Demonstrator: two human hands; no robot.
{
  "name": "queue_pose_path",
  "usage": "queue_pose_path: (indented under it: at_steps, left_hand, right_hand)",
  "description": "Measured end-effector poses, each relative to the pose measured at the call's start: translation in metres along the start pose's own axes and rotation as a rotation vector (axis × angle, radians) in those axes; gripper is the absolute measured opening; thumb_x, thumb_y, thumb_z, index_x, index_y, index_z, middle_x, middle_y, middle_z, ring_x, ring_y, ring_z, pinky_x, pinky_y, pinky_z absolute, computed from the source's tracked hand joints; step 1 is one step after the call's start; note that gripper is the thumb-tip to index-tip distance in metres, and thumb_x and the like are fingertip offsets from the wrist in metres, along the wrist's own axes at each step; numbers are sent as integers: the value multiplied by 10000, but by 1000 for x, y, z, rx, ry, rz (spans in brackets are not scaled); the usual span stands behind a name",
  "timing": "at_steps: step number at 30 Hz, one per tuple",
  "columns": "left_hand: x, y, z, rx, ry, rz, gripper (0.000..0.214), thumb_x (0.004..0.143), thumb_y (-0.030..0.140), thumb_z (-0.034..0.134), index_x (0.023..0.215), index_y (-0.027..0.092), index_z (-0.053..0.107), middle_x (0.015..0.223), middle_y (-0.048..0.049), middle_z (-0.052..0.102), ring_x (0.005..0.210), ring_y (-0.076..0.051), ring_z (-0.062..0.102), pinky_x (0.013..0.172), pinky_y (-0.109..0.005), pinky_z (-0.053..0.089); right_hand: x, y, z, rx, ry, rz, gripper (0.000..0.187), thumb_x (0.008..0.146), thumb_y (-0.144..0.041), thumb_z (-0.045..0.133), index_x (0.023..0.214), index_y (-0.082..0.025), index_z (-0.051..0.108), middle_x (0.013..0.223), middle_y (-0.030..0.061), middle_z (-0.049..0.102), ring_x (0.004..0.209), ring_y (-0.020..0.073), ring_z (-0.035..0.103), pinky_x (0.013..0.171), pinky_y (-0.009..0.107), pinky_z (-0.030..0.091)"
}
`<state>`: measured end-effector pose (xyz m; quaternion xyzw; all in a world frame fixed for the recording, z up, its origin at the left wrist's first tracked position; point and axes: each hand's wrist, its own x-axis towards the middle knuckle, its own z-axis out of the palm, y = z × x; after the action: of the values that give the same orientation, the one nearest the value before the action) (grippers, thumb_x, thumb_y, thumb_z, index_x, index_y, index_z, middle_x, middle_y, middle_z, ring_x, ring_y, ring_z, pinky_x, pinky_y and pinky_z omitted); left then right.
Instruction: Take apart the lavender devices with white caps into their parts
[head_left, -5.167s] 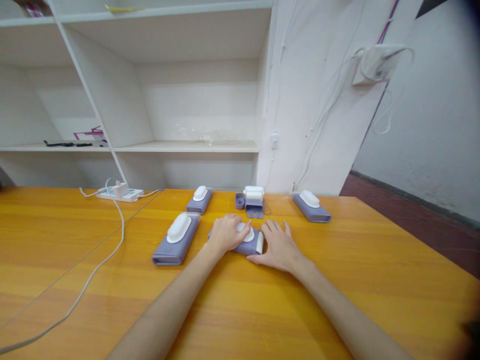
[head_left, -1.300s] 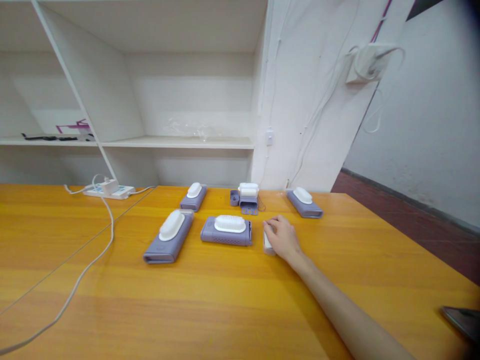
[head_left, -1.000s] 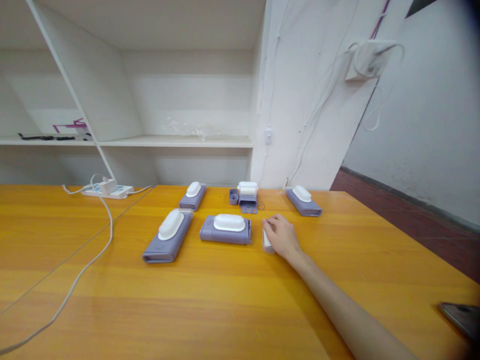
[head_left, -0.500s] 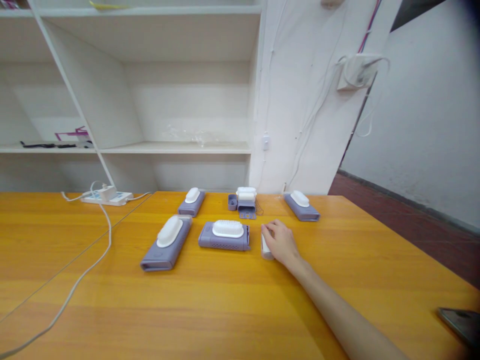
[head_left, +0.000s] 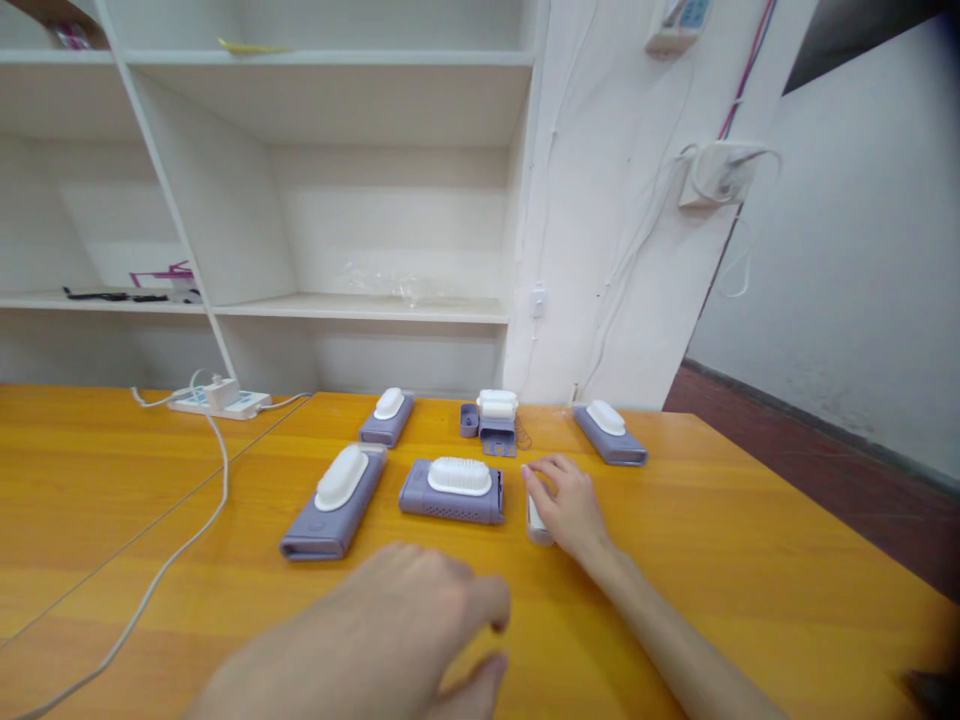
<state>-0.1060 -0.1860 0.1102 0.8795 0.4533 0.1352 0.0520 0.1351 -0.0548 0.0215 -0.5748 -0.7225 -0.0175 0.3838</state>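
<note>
My right hand (head_left: 571,508) rests over a small white piece with a clear, see-through edge (head_left: 538,524), its thumb and fingers bent around it and partly hiding it. In the foreground my left hand (head_left: 420,625) hangs over the table, blurred, with curled fingers and a gap to the thumb; nothing shows between them. Just beyond it lies a purple case with a white bristled brush (head_left: 459,477) on top. To its left, another purple case (head_left: 322,525) carries a smooth white oval piece (head_left: 341,477).
Farther back are a purple case (head_left: 386,430), an upright purple-and-white item (head_left: 498,425) beside a small purple cup (head_left: 469,420), and another purple case (head_left: 611,440). A power strip (head_left: 225,400) with a white cable (head_left: 180,545) lies at left. A dark object (head_left: 934,690) sits at lower right.
My left hand has come into view from below. My right hand stays at the small white piece. The view has tilted slightly upward.
</note>
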Motion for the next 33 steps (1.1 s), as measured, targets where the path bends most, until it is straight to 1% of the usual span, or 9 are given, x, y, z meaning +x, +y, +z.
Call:
queue_pose_path:
  at_steps: [1, 3, 7, 10, 14, 21, 27, 30, 33]
  left_hand:
    - [20, -6, -4, -3, -23, 56, 192, 862, 432, 467, 846, 316, 619, 825, 8, 649, 756, -165, 596, 666, -278, 447]
    - [56, -23, 0, 42, 109, 40, 207, 882, 375, 435, 990, 278, 583, 932, -34, 635, 863, -191, 589, 726, -300, 450]
    - [95, -64, 42, 173, 289, 86, 471, 823, 487, 518, 1201, 206, 492, 1242, -142, 496, 1168, -298, 442, 994, -461, 329]
    - [99, -85, 71, 207, 318, 106, 605, 811, 572, 488, 1269, 180, 432, 1288, -174, 451, 1217, -335, 386, 1027, -534, 258]
    - [99, -94, 84, 158, 303, 80, 638, 824, 598, 437, 1284, 157, 406, 1207, -166, 491, 1126, -319, 447, 949, -490, 359]
    - [97, -92, 86, 160, 334, 70, 621, 822, 592, 444, 1274, 167, 419, 1142, -147, 514, 1053, -308, 478, 906, -471, 393]
    - [96, -101, 99, 116, 412, 19, 713, 789, 641, 463, 1288, 136, 392, 1254, -174, 462, 1141, -318, 451, 953, -453, 386]
    - [98, -102, 104, 95, 442, -1, 713, 769, 663, 477, 1265, 154, 416, 1258, -162, 465, 1155, -312, 453, 953, -439, 395]
    - [97, -94, 102, 99, 439, -13, 700, 749, 683, 487, 1246, 192, 454, 1244, -146, 477, 1131, -311, 471, 929, -443, 405]
  right_hand:
    - [-2, -1, -2, -25, -4, -26, 324, 886, -451, 435, 957, -233, 663, 994, 58, 648, 970, 214, 572, 848, 358, 399]
    - [-10, -1, -6, -85, -18, -90, 364, 867, -479, 460, 1063, -223, 631, 1110, 76, 628, 1057, 236, 542, 918, 405, 368]
    - [-27, 8, -11, -186, -150, -252, 565, 848, -528, 462, 1322, -221, 436, 1344, 95, 492, 1228, 273, 433, 1045, 520, 224]
    - [-35, 17, -10, -249, -212, -321, 656, 864, -501, 437, 1421, -204, 259, 1425, 104, 383, 1292, 285, 363, 1067, 590, 102]
    - [-37, 23, -8, -298, -222, -349, 640, 889, -452, 404, 1435, -180, 209, 1425, 105, 380, 1307, 276, 344, 1075, 600, 31]
    - [-39, 26, -7, -323, -192, -323, 581, 869, -453, 424, 1390, -215, 322, 1391, 95, 436, 1264, 271, 405, 1068, 577, 149]
    - [-34, 33, -5, -392, -59, -220, 459, 868, -253, 391, 1324, -202, 414, 1368, 103, 461, 1265, 279, 387, 1040, 617, 147]
    - [-29, 26, -10, -396, 34, -194, 399, 865, -215, 389, 1252, -196, 485, 1323, 110, 500, 1240, 278, 403, 1040, 601, 157]
    - [-29, 9, -15, -318, 38, -247, 375, 869, -264, 428, 1228, -186, 503, 1267, 111, 540, 1189, 267, 442, 1036, 531, 230]
